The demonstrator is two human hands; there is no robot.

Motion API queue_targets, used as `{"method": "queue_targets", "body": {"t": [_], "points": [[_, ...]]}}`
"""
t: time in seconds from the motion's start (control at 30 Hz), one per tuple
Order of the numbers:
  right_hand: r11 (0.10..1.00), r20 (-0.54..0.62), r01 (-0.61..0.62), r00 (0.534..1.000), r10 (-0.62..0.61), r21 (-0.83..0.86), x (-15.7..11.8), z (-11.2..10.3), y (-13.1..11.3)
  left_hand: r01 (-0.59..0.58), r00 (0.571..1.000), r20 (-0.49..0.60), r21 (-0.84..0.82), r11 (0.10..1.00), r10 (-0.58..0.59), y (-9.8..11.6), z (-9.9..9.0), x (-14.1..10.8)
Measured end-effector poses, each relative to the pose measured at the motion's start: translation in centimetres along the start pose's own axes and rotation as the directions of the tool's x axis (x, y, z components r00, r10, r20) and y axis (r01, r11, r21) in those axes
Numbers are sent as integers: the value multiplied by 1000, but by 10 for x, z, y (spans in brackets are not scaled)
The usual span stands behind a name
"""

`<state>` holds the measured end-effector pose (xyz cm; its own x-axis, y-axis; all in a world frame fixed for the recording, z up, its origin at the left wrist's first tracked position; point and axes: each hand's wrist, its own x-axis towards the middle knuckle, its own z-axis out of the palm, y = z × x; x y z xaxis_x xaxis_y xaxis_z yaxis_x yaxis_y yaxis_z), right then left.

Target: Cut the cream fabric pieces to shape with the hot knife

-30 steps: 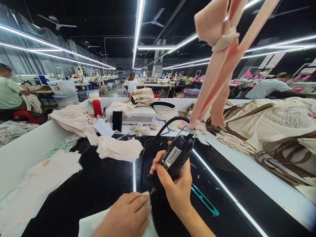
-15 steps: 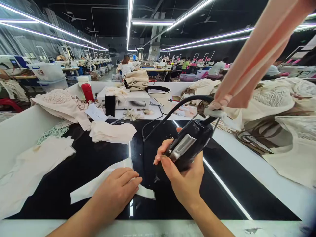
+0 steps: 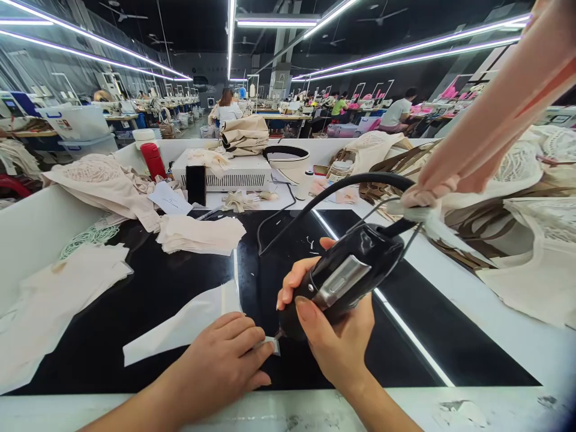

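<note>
My right hand point(image 3: 335, 336) is wrapped round a black corded hand tool point(image 3: 346, 276) with a silver lever on its side. The tool tilts down to the left, its small tip close to the end of a white fabric piece point(image 3: 189, 321). A knotted pink cloth strip point(image 3: 495, 120) comes down from the upper right to the tool's cord end. On the black table surface, my left hand point(image 3: 225, 360) lies over the right part of the white fabric, fingers extended and pressing it down. Beneath those fingers part of the fabric is hidden; a short end shows beyond them.
A stack of pale fabric pieces point(image 3: 200, 234) and a larger pile point(image 3: 67, 300) lie left. Lace-trimmed garments point(image 3: 517, 258) crowd the right side. A white vented box point(image 3: 240, 174), phone point(image 3: 196, 185) and red bottle point(image 3: 153, 161) stand behind. The tool's black cord point(image 3: 315, 201) arcs overhead.
My left hand has shifted right along the fabric toward its end. The tool in my right hand has come lower, its tip now near the fabric end. The view has tilted slightly.
</note>
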<state>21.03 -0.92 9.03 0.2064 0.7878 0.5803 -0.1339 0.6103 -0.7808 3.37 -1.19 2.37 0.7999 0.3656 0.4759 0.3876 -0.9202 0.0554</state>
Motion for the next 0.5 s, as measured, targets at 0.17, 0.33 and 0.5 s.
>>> {"method": "queue_targets", "body": {"t": [0.17,0.33,0.5], "points": [[1000,-3,0,1000,0,16,0,0,0,59,998,33,-41,997,-57,-2,-1,-3],[1000,2,2,1000,-2,17,0,1,0,58,997,44,-39,998,-56,-4,0,-6],[1000,-9,2,1000,-3,-14,2,0,0,63,997,55,-36,997,-61,-4,0,-5]]}}
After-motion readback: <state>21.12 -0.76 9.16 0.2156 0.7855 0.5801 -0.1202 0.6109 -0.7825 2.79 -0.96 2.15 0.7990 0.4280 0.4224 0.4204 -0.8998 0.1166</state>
